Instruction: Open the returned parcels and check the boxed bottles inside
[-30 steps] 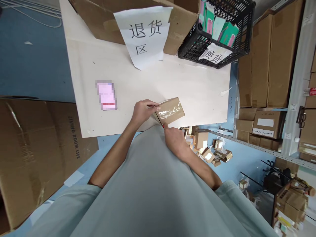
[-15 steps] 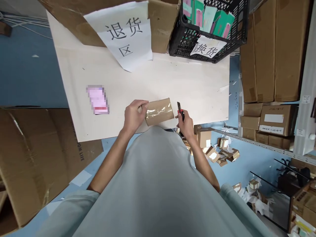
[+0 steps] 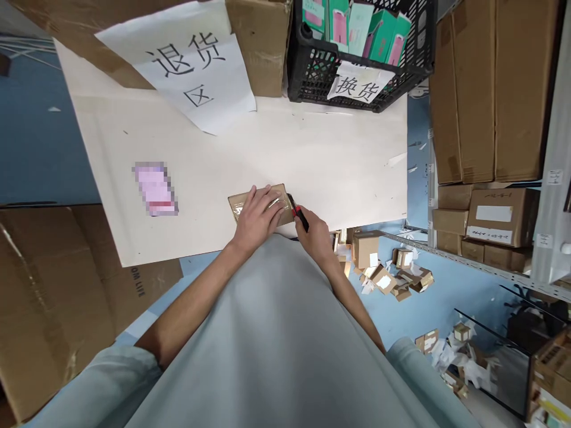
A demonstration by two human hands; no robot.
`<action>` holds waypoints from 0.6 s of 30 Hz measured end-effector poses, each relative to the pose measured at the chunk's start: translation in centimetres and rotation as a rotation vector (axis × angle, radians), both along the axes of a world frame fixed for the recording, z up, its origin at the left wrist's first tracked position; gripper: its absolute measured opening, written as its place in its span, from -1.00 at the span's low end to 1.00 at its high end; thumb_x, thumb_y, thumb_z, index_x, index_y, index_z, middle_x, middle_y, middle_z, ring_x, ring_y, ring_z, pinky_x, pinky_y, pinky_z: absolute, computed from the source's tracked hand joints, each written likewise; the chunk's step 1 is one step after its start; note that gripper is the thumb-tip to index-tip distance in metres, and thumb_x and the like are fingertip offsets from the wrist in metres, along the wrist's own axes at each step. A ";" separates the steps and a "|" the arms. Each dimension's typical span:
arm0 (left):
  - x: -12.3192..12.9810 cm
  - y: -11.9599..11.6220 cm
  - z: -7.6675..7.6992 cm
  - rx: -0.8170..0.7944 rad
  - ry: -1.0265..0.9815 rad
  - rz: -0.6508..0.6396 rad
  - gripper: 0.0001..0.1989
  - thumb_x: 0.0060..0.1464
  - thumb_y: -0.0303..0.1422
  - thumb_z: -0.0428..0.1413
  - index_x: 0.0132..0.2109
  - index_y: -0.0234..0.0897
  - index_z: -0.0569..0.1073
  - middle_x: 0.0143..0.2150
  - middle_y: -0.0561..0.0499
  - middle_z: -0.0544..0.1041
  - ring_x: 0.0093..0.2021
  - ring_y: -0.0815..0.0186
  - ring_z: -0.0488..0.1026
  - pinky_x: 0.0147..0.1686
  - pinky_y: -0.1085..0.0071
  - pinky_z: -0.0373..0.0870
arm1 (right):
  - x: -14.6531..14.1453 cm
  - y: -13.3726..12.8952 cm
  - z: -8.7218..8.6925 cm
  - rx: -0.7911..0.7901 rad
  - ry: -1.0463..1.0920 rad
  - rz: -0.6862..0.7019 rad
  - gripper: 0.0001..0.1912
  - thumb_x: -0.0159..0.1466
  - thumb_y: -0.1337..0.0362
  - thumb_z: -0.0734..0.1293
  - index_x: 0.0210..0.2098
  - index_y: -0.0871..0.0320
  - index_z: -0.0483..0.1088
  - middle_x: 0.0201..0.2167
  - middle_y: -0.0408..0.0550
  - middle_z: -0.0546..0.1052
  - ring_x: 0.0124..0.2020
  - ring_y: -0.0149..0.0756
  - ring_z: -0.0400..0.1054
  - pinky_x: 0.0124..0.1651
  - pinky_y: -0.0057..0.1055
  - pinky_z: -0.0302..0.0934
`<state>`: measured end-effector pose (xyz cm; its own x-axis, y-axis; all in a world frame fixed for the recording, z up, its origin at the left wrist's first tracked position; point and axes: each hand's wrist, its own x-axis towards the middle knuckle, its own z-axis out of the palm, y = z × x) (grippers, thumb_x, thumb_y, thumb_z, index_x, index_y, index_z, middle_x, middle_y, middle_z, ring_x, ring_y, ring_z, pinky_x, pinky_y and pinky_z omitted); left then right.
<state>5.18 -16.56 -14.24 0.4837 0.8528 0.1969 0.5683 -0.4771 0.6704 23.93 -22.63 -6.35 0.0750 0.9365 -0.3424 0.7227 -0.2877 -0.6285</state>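
A small brown cardboard box (image 3: 284, 215) with shiny clear tape lies at the front edge of the white table (image 3: 312, 148). My left hand (image 3: 259, 217) rests flat on top of it, fingers stretched out and covering its middle. My right hand (image 3: 313, 233) is closed around a black and red utility knife (image 3: 300, 217), whose tip meets the right end of the box. Further left on the table lies a pink, pixelated rectangular item (image 3: 156, 189).
A large carton (image 3: 263, 53) with a white paper sign (image 3: 191, 77) stands at the back, beside a black crate (image 3: 307, 71) of green and pink boxes. Shelves with cartons (image 3: 499, 217) are on the right; opened boxes (image 3: 383, 279) litter the floor.
My left hand has gone from gripping the box's left end to lying on its top. The knife in my right hand has come left against the box. The view has shifted.
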 end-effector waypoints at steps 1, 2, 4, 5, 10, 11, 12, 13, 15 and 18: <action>-0.1 0.0 -0.1 -0.003 -0.003 -0.001 -0.75 0.53 -0.24 0.05 0.11 -0.11 0.61 0.26 -0.13 0.62 0.48 -0.04 0.42 0.57 -0.37 0.15 | -0.2 0.1 0.0 -0.012 -0.027 0.012 -0.63 0.58 0.26 0.15 0.24 0.09 0.47 -0.01 0.05 0.67 -0.05 -0.12 0.58 0.02 -0.30 0.42; -0.1 0.1 -0.1 -0.006 -0.006 -0.002 -0.75 0.52 -0.25 0.05 0.12 -0.11 0.61 0.26 -0.13 0.62 0.49 -0.04 0.42 0.57 -0.36 0.15 | -0.4 0.2 0.0 -0.027 -0.056 0.020 -0.62 0.58 0.27 0.15 0.27 0.10 0.46 -0.02 0.06 0.67 -0.06 -0.12 0.58 0.00 -0.31 0.42; -0.2 0.1 -0.2 -0.005 -0.014 -0.007 -0.75 0.52 -0.25 0.06 0.13 -0.11 0.61 0.27 -0.13 0.62 0.49 -0.05 0.41 0.57 -0.35 0.14 | -0.8 0.3 0.1 -0.062 -0.114 0.030 -0.61 0.59 0.29 0.14 0.30 0.11 0.43 -0.02 0.06 0.66 -0.09 -0.12 0.59 -0.02 -0.32 0.41; -0.2 0.1 -0.2 -0.004 -0.018 -0.010 -0.75 0.52 -0.26 0.07 0.14 -0.10 0.61 0.26 -0.13 0.62 0.49 -0.05 0.41 0.57 -0.35 0.14 | -1.1 0.4 0.3 -0.083 -0.143 0.035 -0.60 0.60 0.29 0.14 0.31 0.12 0.42 -0.02 0.06 0.66 -0.09 -0.12 0.59 -0.03 -0.32 0.41; -0.4 0.0 -0.5 -0.027 -0.039 -0.011 -0.74 0.51 -0.27 0.08 0.18 -0.06 0.60 0.28 -0.13 0.61 0.50 -0.06 0.40 0.57 -0.35 0.12 | -2.5 0.8 1.8 -0.198 -0.262 0.058 -0.58 0.61 0.32 0.13 0.38 0.17 0.36 0.02 0.11 0.68 -0.06 -0.09 0.60 -0.04 -0.31 0.40; -0.4 -0.1 -0.5 -0.036 -0.043 -0.009 -0.74 0.51 -0.26 0.08 0.18 -0.05 0.60 0.28 -0.13 0.61 0.50 -0.06 0.40 0.57 -0.36 0.12 | -2.7 0.8 2.1 -0.220 -0.276 0.060 -0.57 0.62 0.32 0.12 0.39 0.18 0.34 0.02 0.11 0.68 -0.06 -0.09 0.60 -0.04 -0.32 0.39; -0.4 0.0 -0.4 -0.043 -0.046 -0.006 -0.74 0.51 -0.25 0.07 0.18 -0.04 0.60 0.28 -0.13 0.61 0.50 -0.06 0.40 0.57 -0.36 0.13 | -3.0 0.9 2.4 -0.242 -0.285 0.062 -0.57 0.63 0.31 0.11 0.40 0.18 0.33 0.03 0.11 0.68 -0.06 -0.09 0.61 -0.04 -0.32 0.39; -0.4 0.0 -0.4 -0.050 -0.049 -0.003 -0.74 0.51 -0.25 0.07 0.17 -0.04 0.61 0.28 -0.13 0.61 0.50 -0.05 0.40 0.57 -0.35 0.13 | -3.1 0.9 2.8 -0.261 -0.294 0.063 -0.56 0.63 0.31 0.10 0.41 0.18 0.32 0.03 0.11 0.68 -0.05 -0.09 0.61 -0.04 -0.32 0.39; -0.4 0.0 -0.2 -0.063 -0.054 0.004 -0.74 0.51 -0.24 0.06 0.14 -0.04 0.62 0.27 -0.12 0.62 0.50 -0.04 0.40 0.57 -0.34 0.14 | -3.4 0.9 3.3 -0.291 -0.307 0.069 -0.55 0.64 0.31 0.08 0.43 0.19 0.30 0.04 0.11 0.68 -0.03 -0.09 0.62 -0.03 -0.31 0.40; -0.4 -0.1 -0.1 -0.091 -0.061 0.006 -0.74 0.51 -0.25 0.06 0.14 -0.03 0.62 0.27 -0.11 0.62 0.51 -0.04 0.40 0.57 -0.35 0.14 | -3.8 1.0 3.5 -0.337 -0.342 0.079 -0.53 0.64 0.30 0.06 0.46 0.20 0.27 0.06 0.14 0.68 0.00 -0.05 0.63 0.00 -0.28 0.42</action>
<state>4.80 -16.63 -14.31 0.4677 0.8715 0.1474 0.5281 -0.4092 0.7441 20.11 -21.60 -2.82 0.1698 0.7852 -0.5955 0.8994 -0.3705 -0.2320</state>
